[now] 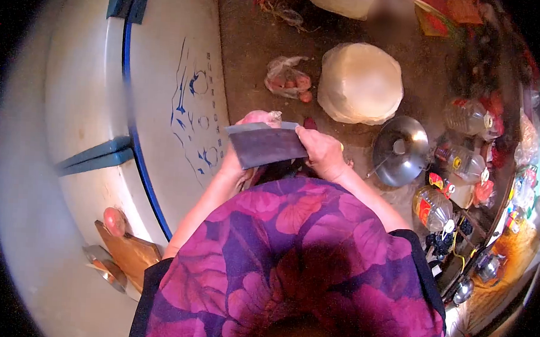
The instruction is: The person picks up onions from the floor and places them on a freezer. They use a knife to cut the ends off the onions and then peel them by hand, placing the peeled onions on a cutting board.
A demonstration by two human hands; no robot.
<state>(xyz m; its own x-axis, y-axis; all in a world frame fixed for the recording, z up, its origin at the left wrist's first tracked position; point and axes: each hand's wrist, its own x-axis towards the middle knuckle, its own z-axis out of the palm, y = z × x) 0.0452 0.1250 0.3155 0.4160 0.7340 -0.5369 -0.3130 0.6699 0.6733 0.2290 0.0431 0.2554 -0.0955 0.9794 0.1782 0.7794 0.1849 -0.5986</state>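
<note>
My right hand [323, 154] is closed at the right end of a cleaver [268, 147], its thumb near the blade's upper corner. The wide dark blade has a lighter grey strip along its far edge. Behind the blade is my left hand [231, 164], its fingers mostly hidden. A pink-skinned round vegetable [257, 117] with a ragged pale end shows just past the blade, at my left hand.
A white chest freezer [184, 68] stands on the left, with a reddish round vegetable [114, 221] and a wooden board [125, 252] beyond it. Ahead lie a bag of reddish vegetables [288, 78], a large wrapped white bundle [361, 82] and a metal basin [400, 151]. Plastic bottles [432, 209] line the right.
</note>
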